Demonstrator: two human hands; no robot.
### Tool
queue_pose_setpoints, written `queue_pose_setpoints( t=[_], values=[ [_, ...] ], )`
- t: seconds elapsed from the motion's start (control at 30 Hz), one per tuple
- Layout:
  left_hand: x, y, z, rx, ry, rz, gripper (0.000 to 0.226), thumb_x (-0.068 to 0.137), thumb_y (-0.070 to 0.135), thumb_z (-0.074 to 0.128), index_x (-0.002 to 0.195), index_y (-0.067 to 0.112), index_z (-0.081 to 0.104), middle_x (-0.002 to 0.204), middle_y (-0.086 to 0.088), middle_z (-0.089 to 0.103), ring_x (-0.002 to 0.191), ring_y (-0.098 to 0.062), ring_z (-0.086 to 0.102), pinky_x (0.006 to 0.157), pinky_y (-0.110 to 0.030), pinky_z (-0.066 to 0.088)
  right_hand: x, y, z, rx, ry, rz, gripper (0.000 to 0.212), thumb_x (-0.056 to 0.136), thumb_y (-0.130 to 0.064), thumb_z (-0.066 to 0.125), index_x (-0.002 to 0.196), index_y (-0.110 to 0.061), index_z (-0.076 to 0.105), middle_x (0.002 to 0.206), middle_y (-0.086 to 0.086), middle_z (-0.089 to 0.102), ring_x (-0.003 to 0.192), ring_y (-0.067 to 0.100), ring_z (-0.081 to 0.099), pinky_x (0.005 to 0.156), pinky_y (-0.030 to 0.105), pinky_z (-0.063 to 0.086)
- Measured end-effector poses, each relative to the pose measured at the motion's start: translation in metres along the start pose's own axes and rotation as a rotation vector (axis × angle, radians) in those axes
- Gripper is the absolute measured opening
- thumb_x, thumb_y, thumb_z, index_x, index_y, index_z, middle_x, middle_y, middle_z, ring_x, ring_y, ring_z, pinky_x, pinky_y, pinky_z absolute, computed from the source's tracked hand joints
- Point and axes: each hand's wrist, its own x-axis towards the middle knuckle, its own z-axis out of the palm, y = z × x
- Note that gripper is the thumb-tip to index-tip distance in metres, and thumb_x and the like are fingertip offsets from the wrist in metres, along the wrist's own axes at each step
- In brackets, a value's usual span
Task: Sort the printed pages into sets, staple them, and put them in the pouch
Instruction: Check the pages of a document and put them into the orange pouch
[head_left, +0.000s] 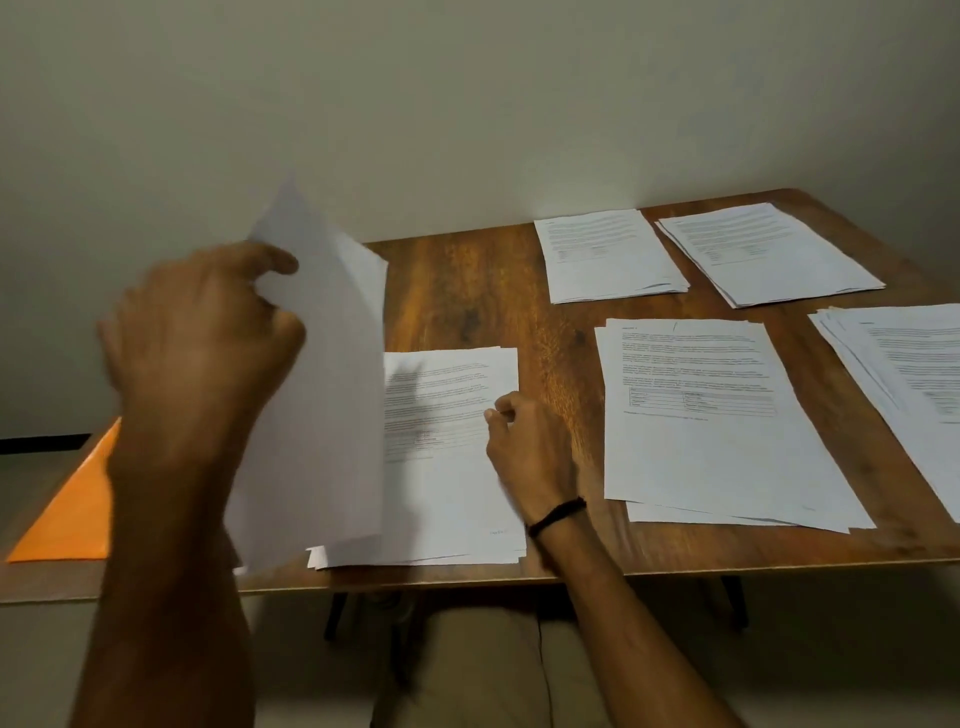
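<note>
No words, numbers or labels are legible anywhere. Every printed page carries grey lines of type too blurred to read. The lower centre stack (452, 410) shows paragraphs and a faint mark near its bottom right corner. The stack right of centre (717, 447) shows a short heading, paragraphs and a small table. The right edge stack (914, 374) and the two upper right stacks (608, 254) (763, 249) show paragraphs only.
</note>
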Motion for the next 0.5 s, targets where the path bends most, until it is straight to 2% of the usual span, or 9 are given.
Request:
queue_pose_setpoints(
  t=[0.1,0.2,0.27,0.37,0.5],
  values=[
    [-0.001,0.029,0.017,0.199,-0.038,0.017,0.042,0.084,0.012,0.060,0.124,0.024,0.067,0.122,-0.014,0.066,0.109,-0.040,0.061,0.090,-0.045,0.049,0.002,0.002,-0.001,-0.003,0.005,0.004,0.029,0.100,-0.031,0.059,0.122,-0.015,0.068,0.119,0.001,0.071,0.101,0.016,0.067,0.079,0.021,0.048],
    [-0.007,0.055,0.065,0.282,-0.217,0.062,0.029,0.091,0.015,0.058,0.120,0.014,0.065,0.116,-0.015,0.065,0.106,-0.036,0.062,0.087,-0.040,0.048,0.003,0.001,0.002,-0.041,-0.001,0.003,0.031,0.099,-0.032,0.060,0.124,-0.014,0.067,0.121,0.003,0.070,0.103,0.018,0.067,0.084,0.026,0.052],
    [-0.016,0.070,0.101,0.325,-0.369,0.086,0.028,0.094,0.019,0.056,0.121,0.015,0.061,0.117,-0.013,0.066,0.108,-0.032,0.062,0.082,-0.036,0.042,0.004,0.001,0.005,-0.114,-0.009,0.007,0.035,0.099,-0.034,0.060,0.127,-0.013,0.065,0.123,0.005,0.068,0.106,0.021,0.065,0.086,0.028,0.051],
    [-0.028,0.076,0.144,0.258,-0.499,0.102,0.035,0.092,0.023,0.059,0.126,0.019,0.060,0.122,-0.008,0.066,0.113,-0.028,0.061,0.077,-0.033,0.036,0.003,0.005,0.013,-0.275,-0.030,0.037,0.046,0.097,-0.044,0.059,0.132,-0.014,0.056,0.129,0.011,0.060,0.113,0.025,0.056,0.092,0.033,0.046],
    [-0.031,0.058,0.176,0.046,-0.565,-0.009,0.044,0.092,0.027,0.063,0.135,0.025,0.055,0.128,-0.007,0.064,0.113,-0.029,0.061,0.088,-0.038,0.048,0.002,0.008,0.017,-0.392,-0.016,0.072,0.058,0.093,-0.053,0.061,0.134,-0.015,0.051,0.132,0.012,0.052,0.117,0.026,0.048,0.100,0.034,0.042]
  ],
)
